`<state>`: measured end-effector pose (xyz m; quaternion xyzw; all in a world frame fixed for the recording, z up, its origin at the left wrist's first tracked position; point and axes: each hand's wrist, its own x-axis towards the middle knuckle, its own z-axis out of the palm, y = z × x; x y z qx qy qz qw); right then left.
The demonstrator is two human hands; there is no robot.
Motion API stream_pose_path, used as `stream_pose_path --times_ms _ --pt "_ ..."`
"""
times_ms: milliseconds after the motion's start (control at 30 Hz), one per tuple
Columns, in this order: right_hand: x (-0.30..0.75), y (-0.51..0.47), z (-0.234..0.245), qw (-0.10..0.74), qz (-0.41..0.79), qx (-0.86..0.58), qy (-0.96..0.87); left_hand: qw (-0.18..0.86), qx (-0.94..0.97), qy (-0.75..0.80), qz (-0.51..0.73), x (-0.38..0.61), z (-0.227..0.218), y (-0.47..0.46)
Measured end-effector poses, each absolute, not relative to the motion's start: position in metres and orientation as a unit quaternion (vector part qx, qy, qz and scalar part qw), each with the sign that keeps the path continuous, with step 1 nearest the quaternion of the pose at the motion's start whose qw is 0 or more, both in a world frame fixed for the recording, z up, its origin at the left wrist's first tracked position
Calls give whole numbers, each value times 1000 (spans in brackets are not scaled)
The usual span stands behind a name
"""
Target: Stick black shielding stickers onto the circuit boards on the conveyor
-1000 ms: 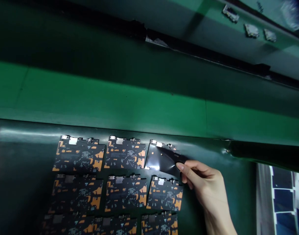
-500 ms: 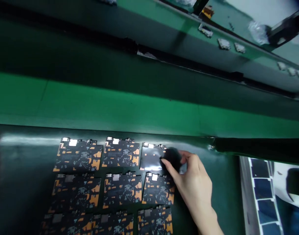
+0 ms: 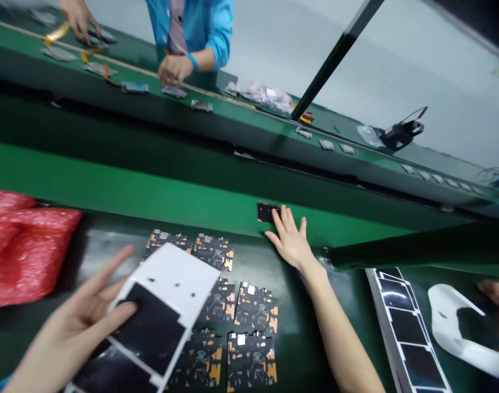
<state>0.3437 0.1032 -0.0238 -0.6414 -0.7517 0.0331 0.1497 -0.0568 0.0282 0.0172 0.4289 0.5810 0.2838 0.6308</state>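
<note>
My left hand (image 3: 81, 322) grips a white backing sheet of black stickers (image 3: 155, 322) between thumb and fingers. The sheet covers part of the circuit boards behind it. My right hand (image 3: 292, 237) reaches forward with fingers stretched out, its fingertips over one dark circuit board (image 3: 265, 213) on the bright green strip. That hand hides the board's right end. Black circuit boards with orange patches, such as this board (image 3: 255, 308), lie in rows on the dark table nearer to me.
Red bubble wrap (image 3: 32, 251) lies at left. A stack of sticker sheets (image 3: 413, 327) and a white curved strip (image 3: 441, 305) sit at right, below a dark bar (image 3: 396, 245). Across the raised ledge, a co-worker's hand (image 3: 175, 70) touches small parts.
The top-right board has gone from the table rows, and a board now lies on the green strip under my right hand. My left hand with the sheet has come into view.
</note>
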Motion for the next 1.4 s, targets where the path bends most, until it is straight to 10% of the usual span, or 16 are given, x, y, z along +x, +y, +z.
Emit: stream_pose_path --times_ms 333,900,1400 --pt "214 -12 31 292 21 -451 -843 678 477 475 296 23 36 40" --pt "225 -18 38 253 43 -432 -865 774 455 327 297 20 21 13" --pt "223 -21 54 300 210 -374 -852 577 670 400 243 10 21 1"
